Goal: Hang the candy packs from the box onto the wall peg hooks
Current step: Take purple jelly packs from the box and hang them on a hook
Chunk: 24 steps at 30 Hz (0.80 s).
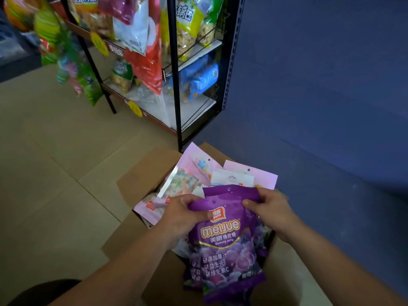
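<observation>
Over an open cardboard box [136, 186] on the floor, both my hands hold a bunch of purple gummy jelly packs [227, 244]. My left hand [183, 215] grips their upper left edge, thumb on the front pack. My right hand [271, 210] pinches the top right corner. Two or more purple packs overlap, each with a small hang hole near the top. Pink candy packs [192, 173] and a white pack [234, 178] stand in the box behind them. No peg hooks on the wall show in this view.
A black metal shelf rack [174, 69] with snack bags stands beyond the box. More colourful packs [72, 69] hang at the upper left. A blue wall [320, 85] runs along the right. The floor [44, 162] is beige tile.
</observation>
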Tool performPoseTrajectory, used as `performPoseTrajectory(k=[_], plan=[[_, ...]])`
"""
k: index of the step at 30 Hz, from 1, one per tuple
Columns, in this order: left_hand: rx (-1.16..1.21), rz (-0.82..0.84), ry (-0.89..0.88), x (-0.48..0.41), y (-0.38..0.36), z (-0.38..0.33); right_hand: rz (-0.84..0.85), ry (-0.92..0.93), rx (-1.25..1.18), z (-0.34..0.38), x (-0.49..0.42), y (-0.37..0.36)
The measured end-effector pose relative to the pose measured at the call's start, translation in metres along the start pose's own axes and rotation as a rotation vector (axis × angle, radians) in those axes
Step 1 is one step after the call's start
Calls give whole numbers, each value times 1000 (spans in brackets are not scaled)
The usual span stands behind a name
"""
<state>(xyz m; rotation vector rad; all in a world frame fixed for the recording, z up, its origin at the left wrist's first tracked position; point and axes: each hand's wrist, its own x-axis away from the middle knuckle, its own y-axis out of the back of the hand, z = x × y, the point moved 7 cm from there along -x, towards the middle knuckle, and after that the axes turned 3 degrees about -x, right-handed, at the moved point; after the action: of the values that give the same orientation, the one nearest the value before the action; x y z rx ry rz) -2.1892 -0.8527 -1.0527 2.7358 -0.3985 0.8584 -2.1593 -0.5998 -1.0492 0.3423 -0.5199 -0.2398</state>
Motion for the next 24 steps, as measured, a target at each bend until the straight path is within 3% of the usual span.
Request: performPoseTrajectory(k=[4,11,17,24], plan=[[-45,31,-43,6,-8,-23,-28,13,-103,6,-2,12],[-134,101,-229,41,-18,-91,68,125,-287,57,39,58],[-215,54,-397,95,-22,-131,-163,249,-373,98,77,105],[-259,-89,-639,153,-11,-222,-202,399,-300,183,127,140]])
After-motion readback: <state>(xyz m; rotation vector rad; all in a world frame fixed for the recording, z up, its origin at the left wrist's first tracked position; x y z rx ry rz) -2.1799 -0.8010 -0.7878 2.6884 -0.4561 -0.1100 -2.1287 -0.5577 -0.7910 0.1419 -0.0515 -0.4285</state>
